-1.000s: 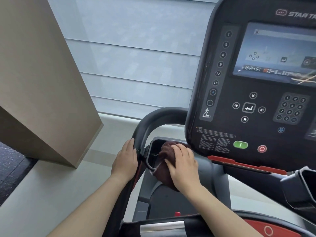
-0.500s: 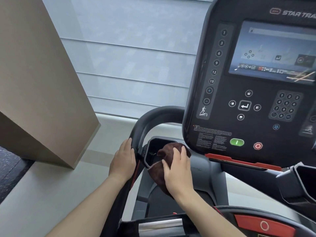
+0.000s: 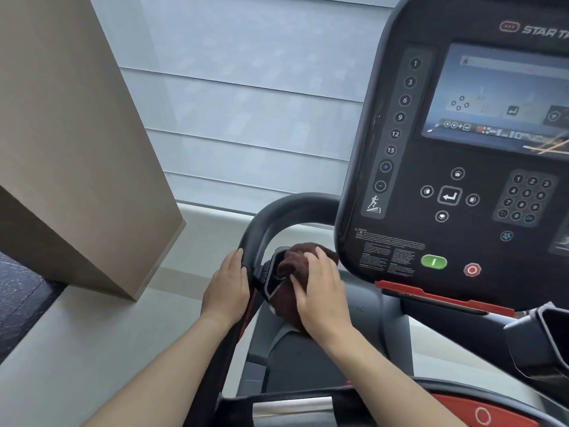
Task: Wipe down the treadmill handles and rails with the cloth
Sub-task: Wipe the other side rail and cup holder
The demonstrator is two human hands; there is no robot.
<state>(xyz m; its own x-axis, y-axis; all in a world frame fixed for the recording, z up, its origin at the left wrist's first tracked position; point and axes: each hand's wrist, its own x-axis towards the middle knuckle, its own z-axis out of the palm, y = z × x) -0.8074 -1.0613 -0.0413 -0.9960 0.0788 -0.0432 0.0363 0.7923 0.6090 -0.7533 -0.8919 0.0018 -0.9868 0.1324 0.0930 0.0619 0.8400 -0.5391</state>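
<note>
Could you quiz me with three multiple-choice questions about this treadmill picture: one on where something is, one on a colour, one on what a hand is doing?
1. Where is the cloth?
A. in the tray below the console's left corner
B. on the floor
C. over the screen

2. What colour is the round-cornered button left of the red one?
A. blue
B. green
C. yellow

3. What is the left hand doing?
A. pressing a key
B. hanging free
C. resting on the curved handle

Answers: 1 A, the right hand presses it there. 2 B, plainly green. 3 C, its fingers lie on the black bar.
</note>
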